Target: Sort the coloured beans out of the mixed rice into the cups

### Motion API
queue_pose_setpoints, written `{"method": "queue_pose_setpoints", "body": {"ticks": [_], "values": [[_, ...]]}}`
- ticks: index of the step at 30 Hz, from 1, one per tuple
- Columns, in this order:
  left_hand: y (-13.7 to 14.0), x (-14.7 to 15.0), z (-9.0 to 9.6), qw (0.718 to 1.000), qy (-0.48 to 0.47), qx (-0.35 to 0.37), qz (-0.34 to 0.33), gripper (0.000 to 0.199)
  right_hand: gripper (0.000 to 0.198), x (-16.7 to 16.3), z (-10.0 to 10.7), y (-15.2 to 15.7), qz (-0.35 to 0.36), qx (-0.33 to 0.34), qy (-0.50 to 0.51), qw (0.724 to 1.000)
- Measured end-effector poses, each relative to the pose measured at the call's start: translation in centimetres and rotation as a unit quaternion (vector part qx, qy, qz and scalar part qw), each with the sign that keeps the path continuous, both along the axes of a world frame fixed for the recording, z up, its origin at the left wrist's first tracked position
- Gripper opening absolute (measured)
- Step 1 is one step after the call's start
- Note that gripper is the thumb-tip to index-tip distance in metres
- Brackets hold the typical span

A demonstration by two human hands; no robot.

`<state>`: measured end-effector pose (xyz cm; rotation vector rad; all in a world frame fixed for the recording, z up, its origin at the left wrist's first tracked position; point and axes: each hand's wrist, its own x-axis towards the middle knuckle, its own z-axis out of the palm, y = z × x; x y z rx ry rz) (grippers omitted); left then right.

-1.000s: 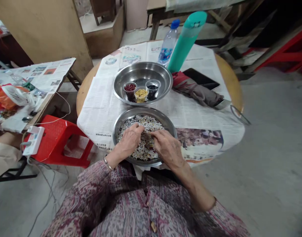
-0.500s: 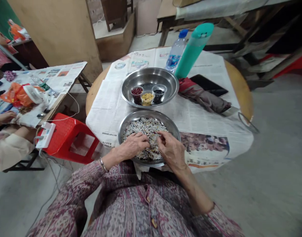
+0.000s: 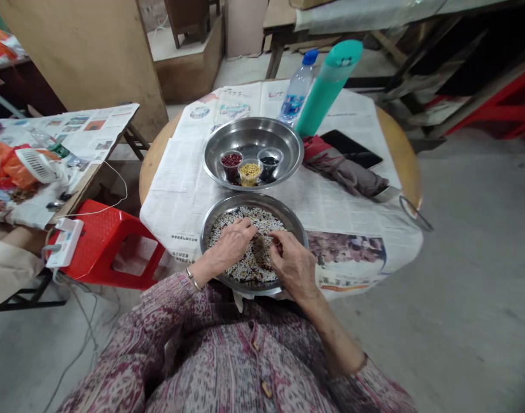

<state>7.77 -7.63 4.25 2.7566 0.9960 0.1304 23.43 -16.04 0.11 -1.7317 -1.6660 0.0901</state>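
A steel basin (image 3: 206,230) in front of me holds a mix of white rice-like grains and dark, red and yellow beans (image 3: 249,269). Over its left side is my left hand (image 3: 233,244), fingers bent and drawn together, tips down at the grains. My right hand (image 3: 293,261) is at the basin's right side with its fingers curled in, thumb near the index finger. Whatever either hand pinches is too small or hidden to make out. Behind, a second steel basin (image 3: 254,129) holds clear cups of red beans (image 3: 231,159), yellow beans (image 3: 250,170) and black beans (image 3: 270,161).
Newspaper (image 3: 176,189) covers the round table. A water bottle (image 3: 297,89), a teal bottle (image 3: 330,86), a folded umbrella (image 3: 346,169) and a dark flat tablet-like object (image 3: 352,148) stand or lie behind right. Left are a red stool (image 3: 103,244), a power strip (image 3: 65,244) and a seated person's leg (image 3: 13,258).
My left hand has shifted farther into the basin and its fingers are more bent. A darker hollow shows in the grains between my hands. The whole view has swung slightly right.
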Motion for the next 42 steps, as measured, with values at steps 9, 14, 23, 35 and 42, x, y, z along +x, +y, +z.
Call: {"method": "queue_pose_setpoints", "body": {"ticks": [9, 14, 23, 35, 42], "values": [[-1.3, -3.8, 0.3, 0.998, -0.018, -0.021, 0.063, 0.027, 0.023, 0.0, 0.0, 0.0, 0.003, -0.026, -0.013, 1.0], [-2.7, -4.9, 0.2, 0.993, -0.065, 0.014, 0.102, 0.021, 0.021, 0.0, 0.0, 0.0, 0.01, -0.033, -0.013, 0.999], [-3.5, -4.2, -0.7, 0.991, -0.054, 0.001, 0.126, 0.02, 0.022, -1.2, 1.9, 1.2, 0.088, -0.075, -0.017, 0.993], [-3.5, -4.1, -1.1, 0.989, -0.035, -0.008, 0.145, 0.018, 0.02, -3.2, 2.1, 3.6, 0.175, -0.122, -0.142, 0.967], [-2.9, -4.6, -0.8, 0.982, -0.111, -0.022, 0.15, 0.019, 0.023, -2.2, 1.4, 2.6, 0.136, -0.074, -0.026, 0.988]]}}
